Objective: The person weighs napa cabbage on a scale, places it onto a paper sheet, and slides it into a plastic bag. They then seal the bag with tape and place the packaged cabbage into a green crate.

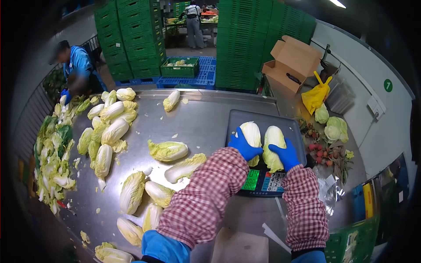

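Two napa cabbages lie side by side on the dark tray of a digital scale. My left hand, in a blue glove, is closed around the left side of one napa cabbage. With the fingers of my right hand, also gloved in blue, I grip the lower right of the other napa cabbage. Below the cabbages, the scale's green-lit display and keypad show, partly covered at the left by my checked sleeve. More napa cabbages lie to the left of my arms.
A pile of napa cabbages and a heap of trimmed leaves cover the steel table's left side. A co-worker stands behind the heap. Right of the scale are lychee-like red fruits, round cabbages, a yellow bag and a cardboard box.
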Demonstrator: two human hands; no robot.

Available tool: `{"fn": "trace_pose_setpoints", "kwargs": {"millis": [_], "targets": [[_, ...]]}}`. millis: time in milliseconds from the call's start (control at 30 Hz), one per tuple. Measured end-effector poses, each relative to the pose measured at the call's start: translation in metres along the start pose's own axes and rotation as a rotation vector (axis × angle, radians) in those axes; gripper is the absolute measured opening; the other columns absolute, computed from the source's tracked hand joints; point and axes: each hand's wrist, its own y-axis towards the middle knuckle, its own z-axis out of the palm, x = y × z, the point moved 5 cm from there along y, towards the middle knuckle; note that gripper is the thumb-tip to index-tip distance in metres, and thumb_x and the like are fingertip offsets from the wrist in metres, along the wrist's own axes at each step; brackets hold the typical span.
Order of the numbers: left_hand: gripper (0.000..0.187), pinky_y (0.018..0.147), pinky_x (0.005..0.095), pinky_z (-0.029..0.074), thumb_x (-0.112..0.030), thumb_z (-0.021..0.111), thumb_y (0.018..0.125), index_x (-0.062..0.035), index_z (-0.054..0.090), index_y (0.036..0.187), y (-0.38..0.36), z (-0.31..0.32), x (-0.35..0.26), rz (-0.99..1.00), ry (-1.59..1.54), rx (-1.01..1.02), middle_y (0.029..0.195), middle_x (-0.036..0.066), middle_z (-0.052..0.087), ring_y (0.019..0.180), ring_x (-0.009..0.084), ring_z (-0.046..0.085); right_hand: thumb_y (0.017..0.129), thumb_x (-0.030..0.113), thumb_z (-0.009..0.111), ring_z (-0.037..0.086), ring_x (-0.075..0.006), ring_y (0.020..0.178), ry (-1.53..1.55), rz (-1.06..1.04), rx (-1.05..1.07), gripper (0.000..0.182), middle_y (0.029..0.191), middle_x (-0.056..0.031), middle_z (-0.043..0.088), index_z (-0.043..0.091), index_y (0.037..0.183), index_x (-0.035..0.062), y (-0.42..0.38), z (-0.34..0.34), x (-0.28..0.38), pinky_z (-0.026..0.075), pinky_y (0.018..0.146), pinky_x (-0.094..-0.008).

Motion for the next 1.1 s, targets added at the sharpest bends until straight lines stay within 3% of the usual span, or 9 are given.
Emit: {"fn": "trace_pose_setpoints", "kwargs": {"millis": [67,133,267,433,567,833,933,1033,1100], "targets": [[0.081,0.084,0.0352,0.043,-0.026,0.071,0.064,0.0003,0.029,0.128,-0.003,0.002,0.010,0.056,-0.671,0.246,0.115,0.020,0.047,0.102,0.0261,0.051,0.066,0.012,0.072,0.051,-0.0252,0.102,0.431,0.078,0.090,0.076,0.114,-0.0155,0.049,0.030,0.128,0.0000,-0.042,-0.002,0.025,0.044,0.084,-0.0334],[0.073,0.090,0.0318,0.039,-0.012,0.067,0.072,0.0004,0.026,0.130,-0.075,-0.034,-0.011,0.080,-1.133,0.458,0.121,0.013,0.044,0.110,0.0215,0.045,0.072,0.004,0.064,0.053,-0.0223,0.096,0.702,0.059,0.089,0.059,0.112,-0.0123,0.050,0.036,0.124,0.0013,-0.119,-0.008,0.040,0.046,0.080,-0.0333],[0.090,0.103,0.0358,0.019,-0.024,0.070,0.071,-0.0015,0.012,0.136,-0.263,-0.066,0.008,0.202,-0.957,0.485,0.138,0.016,0.019,0.128,0.0242,0.019,0.068,0.000,0.064,0.043,-0.0258,0.112,0.584,0.062,0.076,0.074,0.125,-0.0146,0.039,0.026,0.131,0.0008,-0.304,-0.024,0.011,0.038,0.092,-0.0384],[0.100,0.102,0.0421,0.021,-0.033,0.075,0.062,0.0004,0.015,0.134,-0.436,0.007,0.060,-0.032,0.003,0.428,0.137,0.025,0.015,0.128,0.0345,0.019,0.070,0.011,0.066,0.034,-0.0310,0.119,-0.052,0.203,-0.179,0.075,0.130,-0.0197,0.033,0.025,0.131,-0.0019,-0.466,0.011,-0.098,0.028,0.099,-0.0385],[0.082,0.097,0.0411,0.029,-0.025,0.069,0.070,-0.0046,0.021,0.134,-0.458,0.001,0.079,0.149,-0.296,0.287,0.136,0.022,0.024,0.119,0.0325,0.034,0.079,0.018,0.059,0.038,-0.0328,0.115,-0.575,-0.073,0.031,0.053,0.126,-0.0219,0.038,0.039,0.124,-0.0005,-0.480,-0.011,-0.089,0.030,0.096,-0.0411],[0.047,0.095,0.0344,0.034,-0.009,0.053,0.081,-0.0034,0.038,0.125,-0.456,-0.053,0.124,-0.082,-0.330,0.141,0.123,0.018,0.044,0.114,0.0280,0.042,0.080,0.014,0.057,0.040,-0.0294,0.114,-0.468,-0.171,-0.106,0.039,0.125,-0.0182,0.042,0.049,0.117,0.0028,-0.423,-0.047,-0.078,0.030,0.097,-0.0381],[0.039,0.085,0.0274,0.041,-0.011,0.050,0.085,0.0005,0.042,0.121,-0.473,-0.024,0.171,-0.487,-0.943,0.133,0.111,0.011,0.054,0.097,0.0181,0.053,0.080,0.014,0.058,0.034,-0.0286,0.121,-0.257,-0.067,0.019,0.043,0.129,-0.0180,0.038,0.047,0.121,0.0056,-0.383,-0.054,-0.092,0.026,0.100,-0.0375],[0.037,0.081,0.0256,0.042,-0.012,0.053,0.084,0.0008,0.046,0.118,-0.488,-0.007,0.176,-0.899,-1.010,0.199,0.104,0.010,0.058,0.092,0.0165,0.054,0.080,0.015,0.058,0.025,-0.0282,0.127,-0.201,-0.002,0.209,0.047,0.135,-0.0184,0.029,0.044,0.124,0.0090,-0.371,-0.041,-0.077,0.022,0.102,-0.0372],[0.035,0.078,0.0241,0.043,-0.013,0.053,0.084,-0.0004,0.049,0.116,-0.488,-0.003,0.173,-0.923,-1.048,0.137,0.098,0.008,0.060,0.088,0.0144,0.055,0.080,0.015,0.058,0.021,-0.0282,0.129,-0.225,0.019,0.305,0.049,0.137,-0.0189,0.025,0.042,0.126,0.0105,-0.371,-0.034,-0.080,0.020,0.103,-0.0370]]}}
